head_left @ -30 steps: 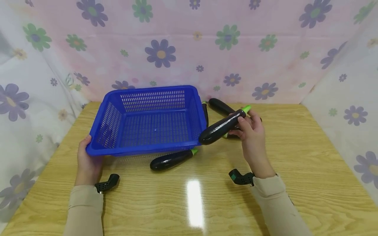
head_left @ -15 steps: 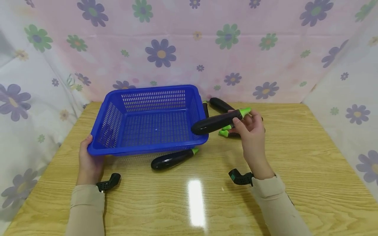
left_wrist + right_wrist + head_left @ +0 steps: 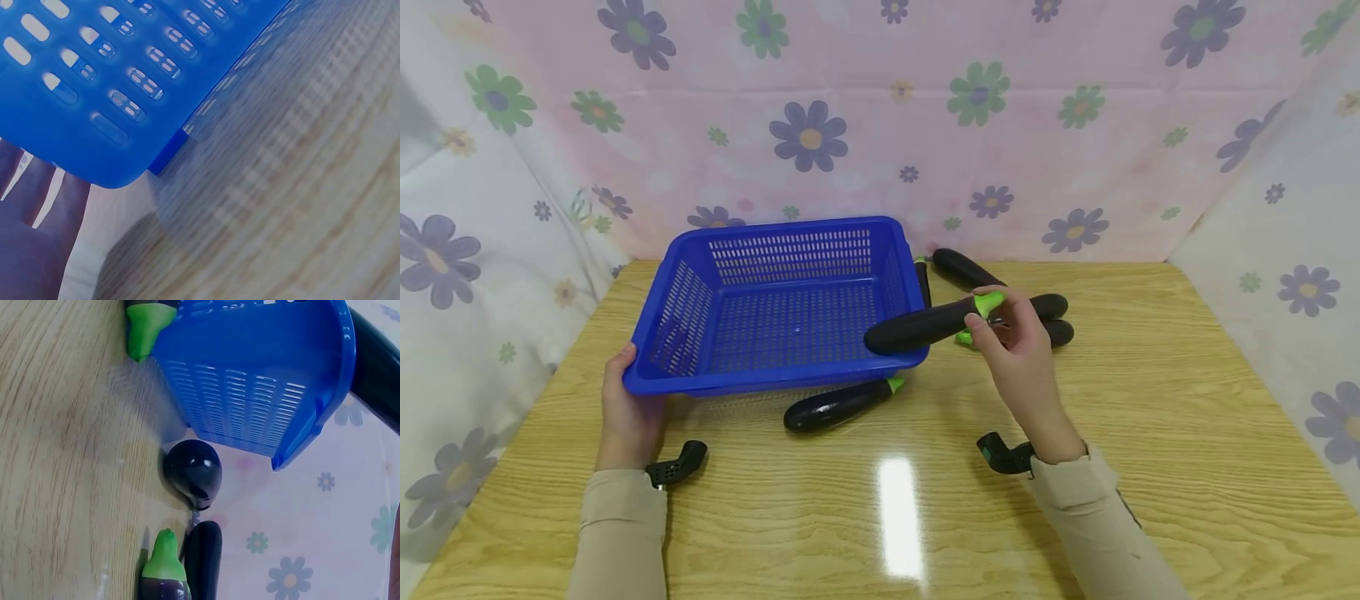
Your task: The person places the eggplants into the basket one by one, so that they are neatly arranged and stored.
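A blue plastic basket (image 3: pixel 797 333) leans toward me, its slotted floor bare. My left hand (image 3: pixel 628 421) grips its front left corner, thumb over the rim; in the left wrist view, fingers (image 3: pixel 56 194) lie against the basket's underside. With my right hand (image 3: pixel 1018 358) I pinch a dark eggplant (image 3: pixel 917 327) by its green stem end. The blunt tip of this eggplant reaches over the basket's front right rim. Seen from the right wrist, the held eggplant (image 3: pixel 378 369) passes beyond the basket's rim (image 3: pixel 345 356). Another eggplant (image 3: pixel 838 406) lies on the table before the basket.
Behind my right hand lie several more eggplants, among them one at the back (image 3: pixel 966 268) and one farther right (image 3: pixel 1049 306). Another eggplant (image 3: pixel 922 283) shows partly beside the basket's right wall. A flowered cloth (image 3: pixel 880 167) hangs behind the wooden table (image 3: pixel 775 517).
My right hand has moved left with the eggplant, bringing its tip over the basket's rim. The eggplants behind that hand show more fully. My left hand and the basket have hardly moved.
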Tool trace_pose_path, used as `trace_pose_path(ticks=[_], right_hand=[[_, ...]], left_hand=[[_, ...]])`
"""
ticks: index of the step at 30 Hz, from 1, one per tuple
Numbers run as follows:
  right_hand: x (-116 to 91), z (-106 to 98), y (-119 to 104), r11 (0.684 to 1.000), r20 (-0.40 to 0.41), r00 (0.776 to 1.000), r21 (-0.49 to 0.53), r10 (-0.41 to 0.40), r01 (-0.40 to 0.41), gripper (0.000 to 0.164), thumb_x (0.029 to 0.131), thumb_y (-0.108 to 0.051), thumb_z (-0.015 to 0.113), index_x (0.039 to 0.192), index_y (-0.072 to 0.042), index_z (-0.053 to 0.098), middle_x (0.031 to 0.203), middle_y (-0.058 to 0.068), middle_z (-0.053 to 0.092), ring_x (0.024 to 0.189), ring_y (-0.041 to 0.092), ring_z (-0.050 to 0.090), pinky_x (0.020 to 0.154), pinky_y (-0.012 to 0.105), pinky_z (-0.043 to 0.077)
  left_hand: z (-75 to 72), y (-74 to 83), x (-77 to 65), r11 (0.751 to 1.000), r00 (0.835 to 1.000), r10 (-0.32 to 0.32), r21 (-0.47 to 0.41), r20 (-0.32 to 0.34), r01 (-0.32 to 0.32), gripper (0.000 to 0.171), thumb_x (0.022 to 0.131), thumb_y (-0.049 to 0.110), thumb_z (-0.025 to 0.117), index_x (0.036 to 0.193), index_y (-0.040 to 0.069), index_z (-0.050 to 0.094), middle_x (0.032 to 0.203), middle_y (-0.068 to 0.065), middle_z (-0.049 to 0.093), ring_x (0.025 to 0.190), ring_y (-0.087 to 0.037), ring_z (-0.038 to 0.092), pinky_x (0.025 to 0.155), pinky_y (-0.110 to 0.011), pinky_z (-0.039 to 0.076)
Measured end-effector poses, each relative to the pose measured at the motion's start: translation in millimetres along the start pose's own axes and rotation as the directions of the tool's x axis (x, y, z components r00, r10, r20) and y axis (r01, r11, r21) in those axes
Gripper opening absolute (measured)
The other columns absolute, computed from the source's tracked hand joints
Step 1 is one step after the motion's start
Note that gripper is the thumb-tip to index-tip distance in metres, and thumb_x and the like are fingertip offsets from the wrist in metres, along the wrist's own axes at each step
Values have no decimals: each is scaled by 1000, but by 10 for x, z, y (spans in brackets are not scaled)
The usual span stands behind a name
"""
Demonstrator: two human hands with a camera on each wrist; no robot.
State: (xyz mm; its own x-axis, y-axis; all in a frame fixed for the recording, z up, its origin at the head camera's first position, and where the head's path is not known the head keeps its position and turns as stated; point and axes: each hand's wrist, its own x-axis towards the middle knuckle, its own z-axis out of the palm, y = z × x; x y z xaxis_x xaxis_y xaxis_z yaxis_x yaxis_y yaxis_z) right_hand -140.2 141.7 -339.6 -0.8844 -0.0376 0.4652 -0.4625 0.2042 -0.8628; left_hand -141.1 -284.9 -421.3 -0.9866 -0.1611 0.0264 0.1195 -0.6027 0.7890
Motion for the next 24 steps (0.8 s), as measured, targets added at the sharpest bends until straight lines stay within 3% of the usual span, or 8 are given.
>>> trace_pose_path(ticks=[4,7,11,16,24], right_hand=[[-20,40,-96,997,33,999,-69,-16,19,30,86,-6,56,114,0,48,96,6,54,75,19,55,63,21,45],[-29,75,-121,989,76,995,-122,-72,81,30,83,-3,59,112,2,50,97,8,57,76,16,56,63,22,46],[-34,120,-137,972,132,978,-155,-159,179,31,78,3,64,108,3,54,103,11,60,82,11,53,62,24,45],[-40,170,-154,954,200,958,-180,-204,241,33,74,5,67,105,3,56,102,12,59,85,12,51,57,28,44],[-53,256,155,925,299,925,-225,-234,307,34,75,-8,71,107,-8,58,108,2,56,84,12,52,54,28,43]], left_hand=[[4,0,-16,999,1000,-8,36,-10,9,49,89,35,47,132,11,43,118,-2,57,107,-14,48,96,-26,18],[6,2,-18,999,1000,-11,52,-16,12,49,89,35,46,132,12,42,120,-2,56,108,-14,48,96,-27,18],[3,8,-19,998,1000,-16,60,-19,17,50,89,36,46,132,12,42,119,-2,56,107,-14,48,95,-27,19],[2,6,-12,998,1000,-16,55,-23,17,50,88,36,47,132,11,43,118,-3,57,106,-15,49,95,-28,20],[13,11,-6,999,999,-10,45,-31,11,48,88,35,47,130,13,45,117,-2,57,105,-14,49,95,-28,20]])
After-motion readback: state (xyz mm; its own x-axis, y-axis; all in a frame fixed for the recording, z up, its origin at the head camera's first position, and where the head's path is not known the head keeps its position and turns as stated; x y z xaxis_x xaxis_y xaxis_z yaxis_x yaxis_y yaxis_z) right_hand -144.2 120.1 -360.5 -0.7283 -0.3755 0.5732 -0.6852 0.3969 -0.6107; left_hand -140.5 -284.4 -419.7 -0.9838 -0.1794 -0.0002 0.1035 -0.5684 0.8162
